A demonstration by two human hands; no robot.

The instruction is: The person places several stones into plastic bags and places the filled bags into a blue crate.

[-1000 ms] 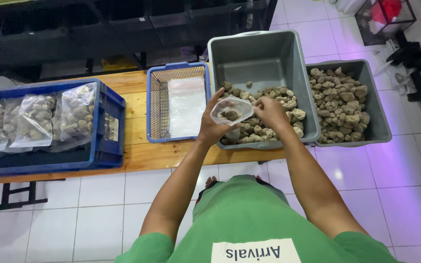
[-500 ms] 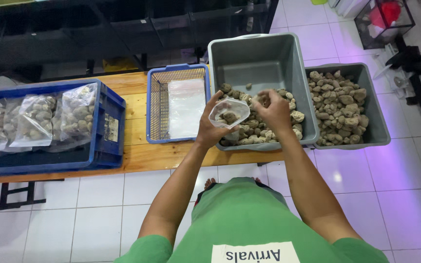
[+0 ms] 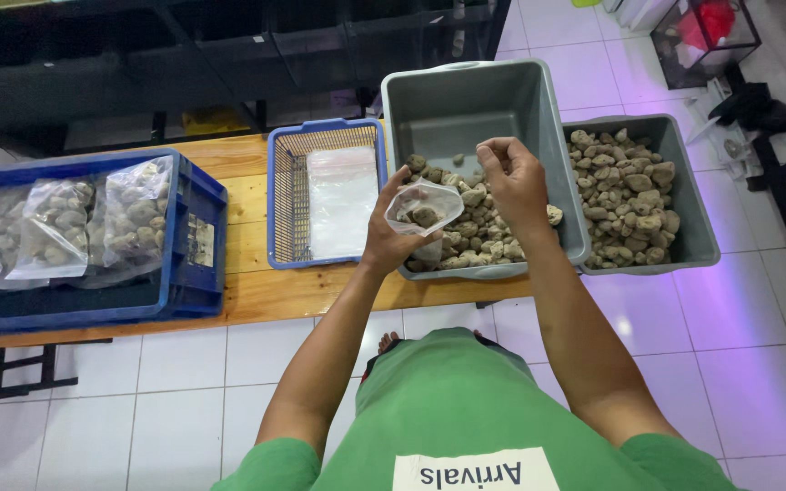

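Stones, brown and lumpy (image 3: 475, 227), are filling the near part of the grey plastic tub (image 3: 466, 100) at the right end of the wooden table (image 3: 256, 295). The left hand (image 3: 391, 238) is clamping a small clear plastic bag (image 3: 425, 207) with a few stones inside, over this tub. The right hand (image 3: 511, 177) is hovering just beside it, fingers curled together; whether it is pinching a stone is hard to make out. A blue crate with filled bags (image 3: 188, 241) is being cut off at the left edge.
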